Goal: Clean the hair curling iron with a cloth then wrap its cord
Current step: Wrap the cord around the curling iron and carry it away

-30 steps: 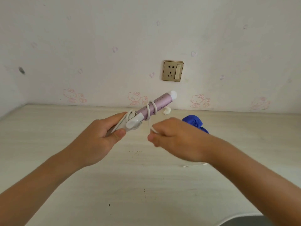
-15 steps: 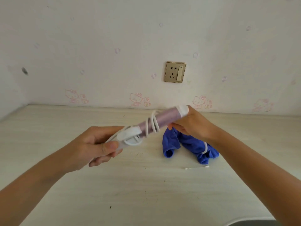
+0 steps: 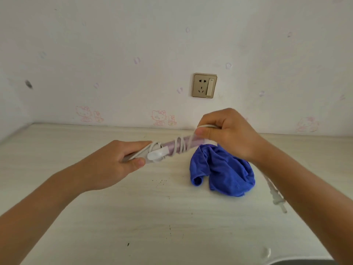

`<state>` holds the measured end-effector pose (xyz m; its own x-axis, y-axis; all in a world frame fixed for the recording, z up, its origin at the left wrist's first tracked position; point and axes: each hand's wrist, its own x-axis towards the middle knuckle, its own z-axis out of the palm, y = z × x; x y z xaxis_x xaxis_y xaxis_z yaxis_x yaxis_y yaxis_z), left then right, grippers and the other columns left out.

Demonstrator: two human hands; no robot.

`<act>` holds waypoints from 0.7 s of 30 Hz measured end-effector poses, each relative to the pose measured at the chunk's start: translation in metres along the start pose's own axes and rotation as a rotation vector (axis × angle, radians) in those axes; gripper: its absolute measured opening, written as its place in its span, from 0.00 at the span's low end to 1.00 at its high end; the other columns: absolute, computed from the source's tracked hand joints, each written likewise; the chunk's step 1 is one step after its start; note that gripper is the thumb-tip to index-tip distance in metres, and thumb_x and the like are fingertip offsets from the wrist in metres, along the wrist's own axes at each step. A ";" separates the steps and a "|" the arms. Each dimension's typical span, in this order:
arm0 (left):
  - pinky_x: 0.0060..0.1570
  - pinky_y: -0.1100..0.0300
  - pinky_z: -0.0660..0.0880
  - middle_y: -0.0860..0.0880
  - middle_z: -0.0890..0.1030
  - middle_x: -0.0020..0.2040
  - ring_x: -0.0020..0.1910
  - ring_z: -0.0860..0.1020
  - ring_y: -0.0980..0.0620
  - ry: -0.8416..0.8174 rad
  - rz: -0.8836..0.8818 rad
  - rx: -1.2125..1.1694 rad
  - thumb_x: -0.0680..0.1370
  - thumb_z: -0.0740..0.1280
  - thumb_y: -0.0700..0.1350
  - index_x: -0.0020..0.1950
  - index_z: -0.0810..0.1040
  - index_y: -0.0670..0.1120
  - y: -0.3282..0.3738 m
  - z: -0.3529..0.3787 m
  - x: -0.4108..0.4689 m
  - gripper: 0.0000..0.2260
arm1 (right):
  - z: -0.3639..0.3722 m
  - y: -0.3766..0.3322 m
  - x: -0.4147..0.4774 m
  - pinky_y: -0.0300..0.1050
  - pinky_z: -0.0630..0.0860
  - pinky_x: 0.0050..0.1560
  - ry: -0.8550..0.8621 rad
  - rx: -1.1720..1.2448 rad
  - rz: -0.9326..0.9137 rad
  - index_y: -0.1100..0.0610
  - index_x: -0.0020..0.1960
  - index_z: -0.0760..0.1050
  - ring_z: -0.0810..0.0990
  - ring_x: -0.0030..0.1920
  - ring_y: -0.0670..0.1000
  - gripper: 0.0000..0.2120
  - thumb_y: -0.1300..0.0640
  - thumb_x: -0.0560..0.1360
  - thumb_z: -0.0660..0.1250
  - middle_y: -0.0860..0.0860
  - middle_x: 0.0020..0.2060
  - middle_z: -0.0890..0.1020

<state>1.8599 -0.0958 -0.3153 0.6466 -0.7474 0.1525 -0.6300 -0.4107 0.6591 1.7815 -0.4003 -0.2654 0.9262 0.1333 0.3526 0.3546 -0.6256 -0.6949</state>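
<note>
My left hand (image 3: 122,162) grips the white handle of the curling iron (image 3: 168,149), which is held nearly level above the table. Its purple barrel carries several loops of white cord (image 3: 181,146). My right hand (image 3: 227,132) sits over the barrel's tip and pinches the cord between thumb and fingers. The loose end of the cord with the plug (image 3: 278,200) hangs blurred under my right forearm. A crumpled blue cloth (image 3: 225,173) lies on the table just below the barrel's tip.
The pale wooden table (image 3: 152,217) runs back to a white wall with pink cartoon stickers. A gold wall socket (image 3: 204,85) is mounted above the table's back edge. A grey rounded edge shows at the bottom right corner.
My right hand rose from the underside of the barrel's tip to its top, carrying the cord over. The plug end swung to the right under my forearm.
</note>
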 end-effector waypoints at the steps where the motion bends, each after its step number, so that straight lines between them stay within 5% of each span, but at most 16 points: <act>1: 0.32 0.66 0.65 0.56 0.73 0.35 0.30 0.67 0.58 -0.085 0.025 -0.094 0.84 0.64 0.50 0.71 0.76 0.66 -0.001 -0.003 -0.004 0.17 | -0.005 0.003 0.004 0.35 0.69 0.35 0.011 0.018 0.002 0.56 0.40 0.84 0.72 0.31 0.46 0.08 0.57 0.78 0.73 0.55 0.31 0.81; 4: 0.26 0.63 0.64 0.51 0.73 0.38 0.26 0.65 0.53 -0.235 0.057 -0.389 0.82 0.66 0.56 0.73 0.77 0.52 -0.005 -0.008 -0.012 0.20 | -0.006 0.016 0.006 0.39 0.65 0.33 -0.018 0.105 0.080 0.63 0.39 0.80 0.67 0.32 0.53 0.16 0.51 0.76 0.73 0.59 0.29 0.74; 6: 0.26 0.64 0.64 0.50 0.73 0.38 0.25 0.64 0.52 -0.259 0.100 -0.477 0.82 0.67 0.56 0.70 0.79 0.47 -0.007 -0.001 -0.015 0.20 | 0.001 0.023 -0.001 0.39 0.64 0.33 -0.060 0.148 0.135 0.68 0.37 0.76 0.65 0.30 0.51 0.17 0.56 0.78 0.72 0.55 0.28 0.69; 8: 0.25 0.65 0.64 0.49 0.74 0.38 0.24 0.65 0.53 -0.211 0.096 -0.597 0.82 0.66 0.52 0.67 0.80 0.45 -0.007 0.011 -0.015 0.17 | 0.014 0.027 -0.009 0.46 0.68 0.35 -0.106 0.081 0.198 0.64 0.38 0.78 0.67 0.31 0.53 0.15 0.59 0.82 0.65 0.58 0.29 0.70; 10: 0.25 0.64 0.64 0.48 0.74 0.38 0.25 0.65 0.53 -0.109 0.035 -0.668 0.81 0.66 0.52 0.67 0.81 0.48 -0.005 0.024 -0.013 0.17 | 0.030 0.022 -0.016 0.46 0.69 0.35 -0.188 -0.054 0.284 0.57 0.38 0.79 0.69 0.31 0.52 0.20 0.50 0.85 0.61 0.54 0.29 0.72; 12: 0.25 0.63 0.64 0.48 0.75 0.38 0.26 0.64 0.53 -0.038 -0.013 -0.617 0.81 0.65 0.50 0.68 0.81 0.54 -0.002 0.035 -0.011 0.16 | 0.042 0.012 -0.020 0.40 0.68 0.32 -0.292 -0.217 0.325 0.55 0.36 0.73 0.67 0.28 0.46 0.21 0.47 0.84 0.60 0.47 0.28 0.71; 15: 0.25 0.60 0.63 0.49 0.75 0.37 0.28 0.64 0.51 0.012 -0.059 -0.534 0.80 0.64 0.48 0.69 0.80 0.62 0.002 0.044 -0.009 0.19 | 0.046 -0.002 -0.024 0.47 0.68 0.34 -0.349 -0.387 0.341 0.55 0.35 0.62 0.62 0.28 0.48 0.19 0.55 0.83 0.60 0.49 0.29 0.67; 18: 0.28 0.64 0.65 0.52 0.74 0.36 0.28 0.65 0.56 0.068 -0.062 -0.424 0.80 0.63 0.48 0.69 0.78 0.65 0.004 0.046 -0.010 0.20 | 0.044 -0.014 -0.029 0.51 0.75 0.49 -0.417 -0.652 0.298 0.55 0.38 0.63 0.64 0.34 0.51 0.14 0.60 0.83 0.56 0.51 0.36 0.71; 21: 0.34 0.65 0.66 0.54 0.76 0.36 0.31 0.69 0.54 0.136 -0.056 -0.124 0.83 0.63 0.49 0.68 0.76 0.70 0.001 0.046 -0.006 0.18 | 0.047 -0.020 -0.033 0.50 0.75 0.53 -0.430 -0.762 0.174 0.55 0.41 0.69 0.70 0.39 0.52 0.12 0.60 0.83 0.57 0.51 0.41 0.75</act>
<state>1.8356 -0.1156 -0.3501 0.7365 -0.6445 0.2053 -0.5390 -0.3758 0.7538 1.7494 -0.3557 -0.2925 0.9813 0.1697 -0.0907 0.1650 -0.9846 -0.0571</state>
